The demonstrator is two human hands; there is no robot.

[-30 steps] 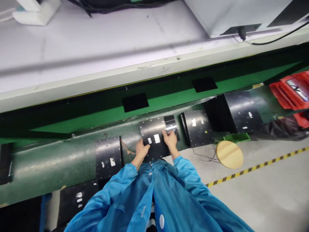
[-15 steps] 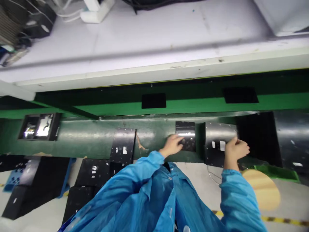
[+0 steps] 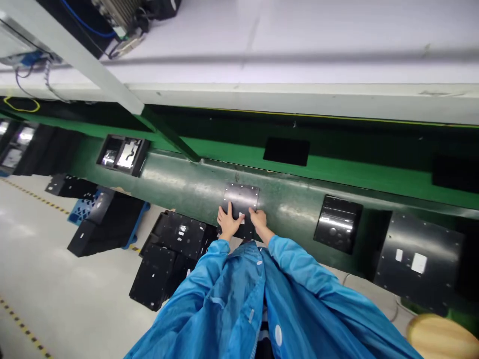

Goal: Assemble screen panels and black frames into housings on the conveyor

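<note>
The person stands at a long green conveyor belt (image 3: 179,182) with both hands on 1 black plate (image 3: 241,202) that lies flat on the belt near its front edge. The left hand (image 3: 227,223) rests on the plate's lower left corner with the fingers spread and flat; the right hand (image 3: 258,219) presses on its lower right edge with the fingers partly curled. Neither hand closes around the plate; both only bear on its surface. As far as can be judged, the plate is seated on the belt and not lifted. Further along the belt to the right lie 2 more dark panels: a smaller glossy one (image 3: 338,224) and a larger drilled one (image 3: 419,262) with white labels. A framed glossy part (image 3: 122,154) lies on the belt to the left. On the grey floor (image 3: 45,279) below, stacks of black plates (image 3: 170,254) stand beside a blue pallet (image 3: 84,212). A white tabletop (image 3: 299,45) runs behind the belt and carries cables at its left end. A round wooden stool (image 3: 441,336) shows at the lower right.
</note>
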